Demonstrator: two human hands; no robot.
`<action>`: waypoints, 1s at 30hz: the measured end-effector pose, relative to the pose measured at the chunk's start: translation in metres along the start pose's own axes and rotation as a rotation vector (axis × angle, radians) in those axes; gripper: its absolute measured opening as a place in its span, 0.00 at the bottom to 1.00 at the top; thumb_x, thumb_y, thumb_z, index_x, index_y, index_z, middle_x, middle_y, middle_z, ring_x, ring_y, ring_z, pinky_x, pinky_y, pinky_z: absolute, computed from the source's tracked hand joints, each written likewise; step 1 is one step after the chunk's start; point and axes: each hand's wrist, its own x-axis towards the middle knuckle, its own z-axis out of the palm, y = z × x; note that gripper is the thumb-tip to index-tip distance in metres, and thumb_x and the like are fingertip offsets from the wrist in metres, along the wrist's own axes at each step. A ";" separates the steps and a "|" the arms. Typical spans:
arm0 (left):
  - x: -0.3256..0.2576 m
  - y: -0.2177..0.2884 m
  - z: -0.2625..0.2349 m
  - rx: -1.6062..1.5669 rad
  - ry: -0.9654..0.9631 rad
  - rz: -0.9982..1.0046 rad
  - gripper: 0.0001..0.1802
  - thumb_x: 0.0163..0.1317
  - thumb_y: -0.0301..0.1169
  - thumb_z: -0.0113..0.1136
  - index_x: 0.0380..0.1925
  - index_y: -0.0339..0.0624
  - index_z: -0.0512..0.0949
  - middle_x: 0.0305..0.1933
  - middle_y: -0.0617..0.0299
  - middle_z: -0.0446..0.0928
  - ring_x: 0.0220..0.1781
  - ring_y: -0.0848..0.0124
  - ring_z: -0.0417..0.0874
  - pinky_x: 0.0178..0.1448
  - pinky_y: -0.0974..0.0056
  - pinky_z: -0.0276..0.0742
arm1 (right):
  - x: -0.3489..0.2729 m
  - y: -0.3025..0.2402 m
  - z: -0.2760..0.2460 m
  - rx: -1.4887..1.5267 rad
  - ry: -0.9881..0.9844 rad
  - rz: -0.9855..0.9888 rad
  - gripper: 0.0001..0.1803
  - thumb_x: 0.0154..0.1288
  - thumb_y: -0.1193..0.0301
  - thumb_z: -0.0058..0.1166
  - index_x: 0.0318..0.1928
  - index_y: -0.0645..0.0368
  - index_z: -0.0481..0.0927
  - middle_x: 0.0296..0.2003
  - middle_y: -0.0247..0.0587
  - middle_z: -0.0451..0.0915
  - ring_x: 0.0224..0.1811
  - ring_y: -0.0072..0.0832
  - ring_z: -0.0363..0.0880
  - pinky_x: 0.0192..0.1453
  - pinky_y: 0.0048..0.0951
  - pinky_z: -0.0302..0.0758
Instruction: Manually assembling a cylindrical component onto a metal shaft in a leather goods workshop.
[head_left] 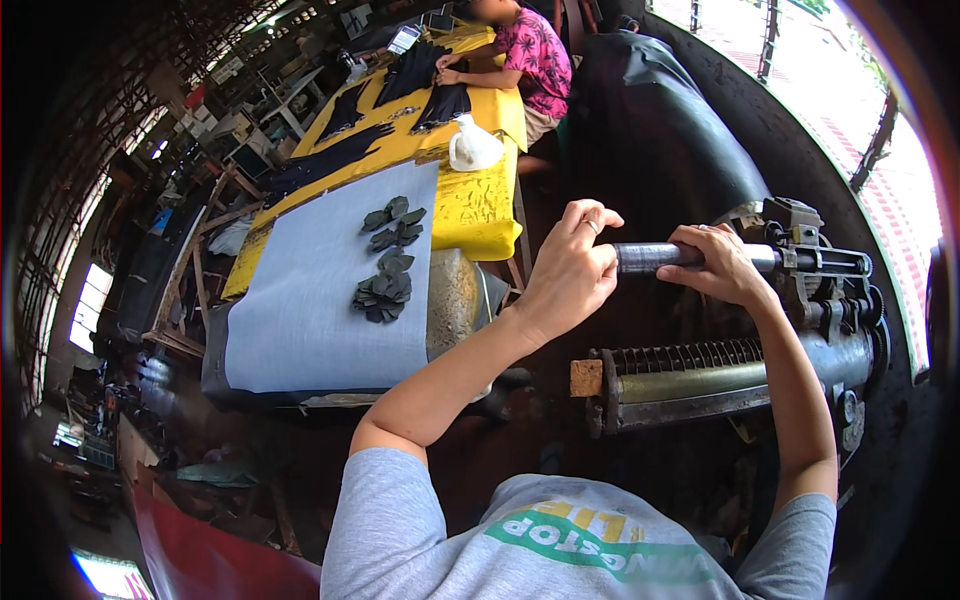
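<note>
A dark metal cylinder (645,257) sticks out toward the left from a machine (810,260) at the right. My right hand (722,262) wraps over its middle, thumb on the near side and fingers across the top. At the cylinder's free end is my left hand (575,262), its fingers curled, the index finger bent to the right and the thumb side against the end. Whatever may lie inside those left fingers is hidden. Below the cylinder runs a brass-coloured tube (690,383) with a row of dark coils (690,355) along its top.
To the left, a grey-blue sheet (310,300) on a table bears piles of dark cut pieces (382,288). Behind it, a yellow-covered table (475,205) holds a white jug (473,145) and dark gloves (325,160). A person in a pink shirt (540,60) works there. Black sheeting (665,120) lies near the window.
</note>
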 end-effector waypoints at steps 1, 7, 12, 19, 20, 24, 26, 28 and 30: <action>0.000 -0.001 -0.001 -0.010 -0.002 -0.010 0.06 0.43 0.21 0.64 0.15 0.34 0.75 0.52 0.58 0.75 0.59 0.57 0.69 0.59 0.58 0.70 | 0.001 0.000 0.001 0.009 -0.009 0.018 0.29 0.53 0.45 0.63 0.29 0.61 0.76 0.19 0.39 0.73 0.27 0.37 0.77 0.35 0.38 0.67; 0.005 0.001 0.001 -0.020 0.000 -0.026 0.07 0.42 0.20 0.63 0.15 0.34 0.74 0.50 0.58 0.75 0.58 0.58 0.69 0.58 0.58 0.71 | 0.001 0.000 0.003 0.004 0.022 0.009 0.28 0.52 0.45 0.63 0.29 0.60 0.76 0.18 0.37 0.74 0.26 0.36 0.77 0.37 0.38 0.67; 0.004 0.000 0.007 0.005 0.030 0.020 0.07 0.40 0.19 0.63 0.17 0.34 0.72 0.46 0.57 0.75 0.55 0.59 0.71 0.55 0.59 0.72 | 0.000 -0.001 0.000 -0.018 0.022 0.007 0.28 0.52 0.44 0.63 0.30 0.60 0.77 0.19 0.38 0.75 0.27 0.37 0.78 0.37 0.38 0.68; -0.005 -0.005 0.013 0.038 0.090 0.091 0.08 0.40 0.17 0.62 0.21 0.35 0.72 0.40 0.59 0.76 0.48 0.60 0.74 0.49 0.60 0.75 | -0.001 -0.002 0.002 -0.014 0.034 -0.003 0.29 0.53 0.43 0.62 0.31 0.61 0.78 0.20 0.40 0.75 0.27 0.37 0.78 0.37 0.38 0.69; -0.005 -0.005 0.015 0.056 0.103 0.099 0.09 0.40 0.17 0.62 0.22 0.35 0.72 0.38 0.58 0.75 0.45 0.61 0.76 0.47 0.60 0.76 | -0.001 -0.001 0.002 -0.014 0.034 -0.004 0.29 0.53 0.43 0.62 0.31 0.61 0.78 0.20 0.40 0.75 0.27 0.37 0.78 0.37 0.38 0.69; -0.009 -0.006 0.022 0.038 0.099 0.058 0.10 0.42 0.16 0.61 0.26 0.34 0.72 0.35 0.56 0.73 0.38 0.60 0.79 0.41 0.61 0.79 | -0.001 0.001 0.005 -0.028 0.050 -0.013 0.29 0.53 0.43 0.62 0.31 0.61 0.78 0.19 0.40 0.75 0.27 0.37 0.78 0.38 0.38 0.69; -0.009 -0.007 0.024 0.044 0.117 0.087 0.10 0.42 0.16 0.60 0.27 0.34 0.72 0.35 0.56 0.73 0.37 0.60 0.79 0.40 0.61 0.79 | -0.002 0.001 0.004 -0.036 0.056 -0.013 0.29 0.53 0.43 0.62 0.31 0.61 0.78 0.19 0.40 0.75 0.27 0.38 0.78 0.38 0.38 0.69; -0.007 -0.006 0.023 0.047 0.136 0.116 0.10 0.43 0.15 0.60 0.27 0.33 0.72 0.35 0.56 0.72 0.35 0.60 0.79 0.38 0.61 0.79 | -0.002 0.001 0.002 -0.033 0.039 0.012 0.29 0.53 0.43 0.62 0.31 0.60 0.78 0.20 0.39 0.75 0.28 0.37 0.78 0.39 0.39 0.68; -0.007 -0.007 0.019 0.040 0.110 0.124 0.11 0.43 0.15 0.60 0.27 0.33 0.71 0.35 0.56 0.72 0.36 0.60 0.79 0.37 0.61 0.79 | -0.001 0.001 0.004 -0.038 0.050 -0.001 0.29 0.53 0.43 0.61 0.31 0.60 0.78 0.20 0.39 0.75 0.28 0.37 0.78 0.40 0.39 0.68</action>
